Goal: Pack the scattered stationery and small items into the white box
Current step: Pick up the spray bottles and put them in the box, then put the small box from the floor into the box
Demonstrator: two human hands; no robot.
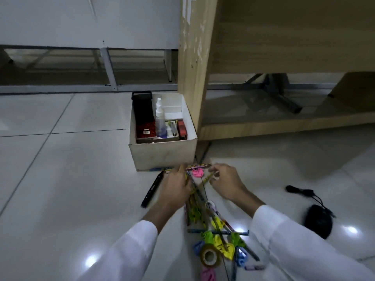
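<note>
Gathering pencils off the floor, both hands working right in front of the box.

Left hand point(177, 185) has its grip curled round a bundle of pencils point(195, 196), fingers wrapped tight on the shafts; right hand point(225, 182) pinches the end of a yellow pencil point(207, 178) between thumb and fingertips. Pink balloon point(197, 172) sits between the two hands, just below a striped pencil lying against the box point(162, 153). That box stands on the floor point(60, 179) beside a wooden desk leg point(193, 57), with a spray bottle point(159, 116) and a black holder point(142, 106) upright inside. Black marker point(152, 188) lies just left of the left hand. Nearer the person: more balloons point(220, 241), a tape roll point(209, 257), loose pencils. Black pouch point(317, 221) lies well off to the right.
</note>
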